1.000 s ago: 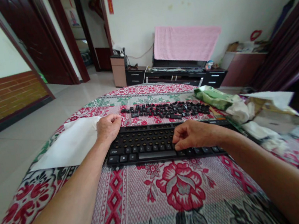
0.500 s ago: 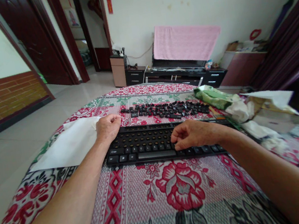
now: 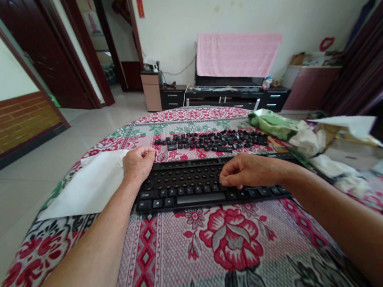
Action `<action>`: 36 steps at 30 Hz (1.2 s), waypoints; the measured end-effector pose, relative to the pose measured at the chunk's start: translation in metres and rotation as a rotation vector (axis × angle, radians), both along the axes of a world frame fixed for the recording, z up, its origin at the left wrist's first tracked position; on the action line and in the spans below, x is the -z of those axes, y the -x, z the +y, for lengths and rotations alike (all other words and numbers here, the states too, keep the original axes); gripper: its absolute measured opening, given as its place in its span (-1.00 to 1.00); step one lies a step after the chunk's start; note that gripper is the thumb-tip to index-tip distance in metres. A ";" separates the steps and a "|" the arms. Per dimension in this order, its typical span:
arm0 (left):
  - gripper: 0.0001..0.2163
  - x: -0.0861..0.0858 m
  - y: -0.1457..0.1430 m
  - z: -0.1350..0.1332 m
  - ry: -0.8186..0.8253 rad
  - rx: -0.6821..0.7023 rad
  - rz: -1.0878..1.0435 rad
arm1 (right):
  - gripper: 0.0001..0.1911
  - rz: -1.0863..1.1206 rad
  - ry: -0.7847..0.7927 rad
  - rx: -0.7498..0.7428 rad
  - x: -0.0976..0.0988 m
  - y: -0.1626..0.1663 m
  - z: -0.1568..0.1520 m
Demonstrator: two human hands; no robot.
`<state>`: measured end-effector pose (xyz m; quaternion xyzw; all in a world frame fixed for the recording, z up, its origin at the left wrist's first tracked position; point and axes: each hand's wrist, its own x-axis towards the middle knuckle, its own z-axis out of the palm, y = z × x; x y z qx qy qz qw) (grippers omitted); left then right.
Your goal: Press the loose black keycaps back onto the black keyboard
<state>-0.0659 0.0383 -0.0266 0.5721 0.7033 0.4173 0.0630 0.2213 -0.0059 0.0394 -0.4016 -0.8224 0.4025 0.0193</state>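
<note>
Touching kybd w/ R hand.

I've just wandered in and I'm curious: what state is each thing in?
Keyboard: lying flat, partly capped
Loose keycaps: scattered beyond the keyboard
Left hand: fingers curled
Right hand: fingers bent, over the keyboard
White sheet: spread out
Green wrapping: crumpled
Pink towel: draped
</note>
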 end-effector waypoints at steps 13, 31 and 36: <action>-0.76 -0.002 -0.001 -0.001 0.010 -0.004 0.018 | -0.72 -0.060 -0.056 -0.110 -0.004 0.001 0.004; -0.75 -0.002 -0.001 -0.002 0.008 0.000 0.022 | -0.70 -0.034 -0.019 -0.021 -0.003 -0.001 0.001; -0.75 -0.002 -0.001 -0.001 0.007 -0.006 0.021 | -0.71 -0.067 -0.071 -0.042 -0.001 0.003 -0.001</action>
